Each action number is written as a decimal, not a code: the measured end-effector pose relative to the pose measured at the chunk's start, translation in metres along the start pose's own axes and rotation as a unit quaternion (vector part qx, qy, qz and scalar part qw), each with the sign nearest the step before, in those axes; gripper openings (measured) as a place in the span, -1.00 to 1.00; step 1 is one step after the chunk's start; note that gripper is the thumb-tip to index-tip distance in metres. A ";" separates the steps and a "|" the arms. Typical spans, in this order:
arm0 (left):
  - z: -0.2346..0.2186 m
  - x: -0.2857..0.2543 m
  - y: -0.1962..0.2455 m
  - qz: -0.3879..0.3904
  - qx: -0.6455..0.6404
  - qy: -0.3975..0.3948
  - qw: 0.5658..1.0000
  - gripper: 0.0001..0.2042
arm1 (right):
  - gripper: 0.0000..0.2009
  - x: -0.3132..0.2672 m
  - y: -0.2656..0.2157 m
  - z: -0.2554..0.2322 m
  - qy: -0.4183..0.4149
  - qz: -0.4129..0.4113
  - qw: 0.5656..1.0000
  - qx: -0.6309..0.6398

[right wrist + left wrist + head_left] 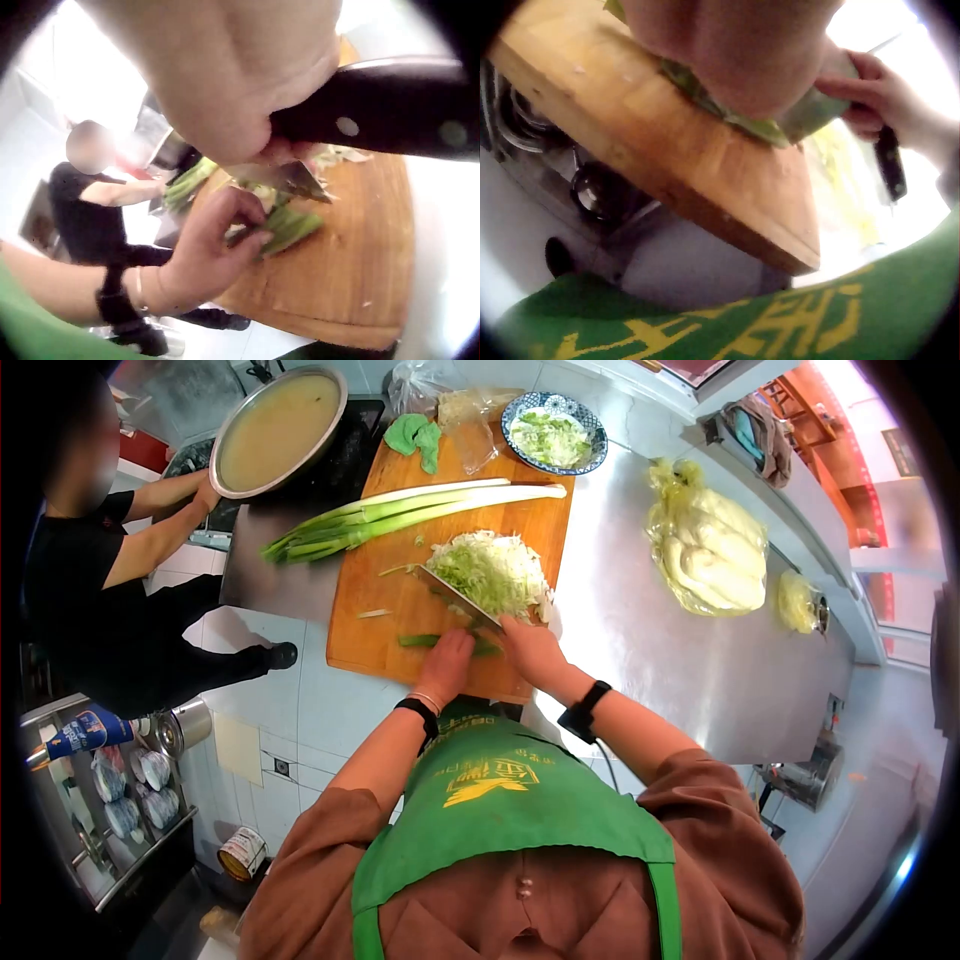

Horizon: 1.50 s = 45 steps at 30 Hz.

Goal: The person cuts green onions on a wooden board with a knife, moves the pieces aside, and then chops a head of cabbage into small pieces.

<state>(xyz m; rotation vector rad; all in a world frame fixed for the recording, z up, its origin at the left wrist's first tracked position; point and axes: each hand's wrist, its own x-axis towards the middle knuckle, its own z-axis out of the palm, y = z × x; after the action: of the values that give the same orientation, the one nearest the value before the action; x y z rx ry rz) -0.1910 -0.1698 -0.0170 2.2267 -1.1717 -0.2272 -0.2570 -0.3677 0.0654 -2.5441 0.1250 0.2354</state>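
On the wooden board, the left hand holds a green onion piece down near the front edge. In the right wrist view, that hand has its fingers curled over the green onion piece. The right hand grips the cleaver, whose black handle shows in the right wrist view. Its blade lies beside a heap of chopped onion. Long green onions lie across the board behind the heap.
A patterned bowl of chopped onion and a green cloth are at the back. A bag of pale food lies on the metal counter. At left another person holds a large basin.
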 end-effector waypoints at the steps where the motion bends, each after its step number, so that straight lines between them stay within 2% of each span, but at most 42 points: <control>1: 0.004 -0.006 0.000 -0.014 -0.004 -0.013 1.000 -0.70 | -0.83 -0.009 -0.002 -0.005 -0.023 0.012 1.000 -0.008; 4: 0.013 -0.008 -0.007 0.002 -0.007 0.011 1.000 -0.70 | -0.82 -0.038 -0.002 -0.008 -0.072 0.020 0.997 -0.029; 8: 0.010 -0.010 -0.006 0.011 0.004 0.005 1.000 -0.68 | -0.81 -0.004 0.003 0.025 -0.044 0.016 0.999 -0.027; 12: 0.002 -0.008 -0.003 0.001 -0.017 -0.013 1.000 -0.67 | -0.82 0.008 0.002 0.011 -0.010 -0.006 1.000 0.011; 14: 0.008 -0.009 -0.006 -0.001 -0.026 -0.008 1.000 -0.67 | -0.84 -0.016 -0.003 -0.004 -0.069 0.035 0.997 -0.020; 15: 0.015 -0.010 -0.010 0.000 -0.020 0.007 1.000 -0.67 | -0.84 -0.021 -0.001 -0.002 -0.072 0.035 0.997 -0.023; 17: 0.022 -0.015 -0.011 0.000 -0.017 0.015 1.000 -0.68 | -0.83 -0.033 0.008 0.015 -0.011 -0.015 0.999 -0.027; 21: 0.010 -0.011 -0.006 0.006 -0.018 0.040 0.999 -0.71 | -0.81 -0.003 0.004 0.031 -0.012 0.016 1.000 -0.007; 27: -0.002 -0.014 0.004 0.033 -0.020 0.042 0.998 -0.78 | -0.84 0.000 0.004 0.011 0.005 -0.002 1.000 0.006; 29: 0.003 -0.015 0.003 0.040 -0.017 0.031 0.999 -0.78 | -0.84 -0.007 0.001 0.000 -0.023 0.003 0.999 -0.041; 32: 0.005 -0.013 0.001 0.037 -0.027 0.035 0.998 -0.76 | -0.84 -0.031 -0.002 -0.012 -0.060 -0.008 0.998 -0.012; 35: 0.010 -0.017 -0.001 0.052 -0.020 0.048 0.997 -0.76 | -0.84 -0.037 0.014 0.019 -0.023 -0.031 0.999 -0.004; 38: 0.009 -0.014 -0.001 0.036 -0.022 0.034 0.999 -0.77 | -0.81 -0.001 -0.002 0.025 -0.067 0.005 0.997 -0.036; 41: 0.005 -0.013 0.001 0.067 -0.023 0.059 0.996 -0.77 | -0.81 0.004 0.002 0.016 -0.027 -0.010 1.000 -0.001; 44: 0.012 -0.018 -0.003 0.040 -0.027 0.040 0.998 -0.77 | -0.82 -0.018 0.001 -0.004 -0.063 0.032 0.997 -0.006; 45: 0.013 -0.018 -0.003 0.046 -0.028 0.046 0.997 -0.76 | -0.82 -0.026 0.004 0.002 -0.066 0.033 0.997 -0.008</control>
<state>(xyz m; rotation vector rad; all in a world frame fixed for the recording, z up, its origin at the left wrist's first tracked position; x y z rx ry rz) -0.2047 -0.1597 -0.0317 2.1061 -1.2010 -0.1172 -0.2832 -0.3686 0.0668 -2.5334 0.1582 0.4301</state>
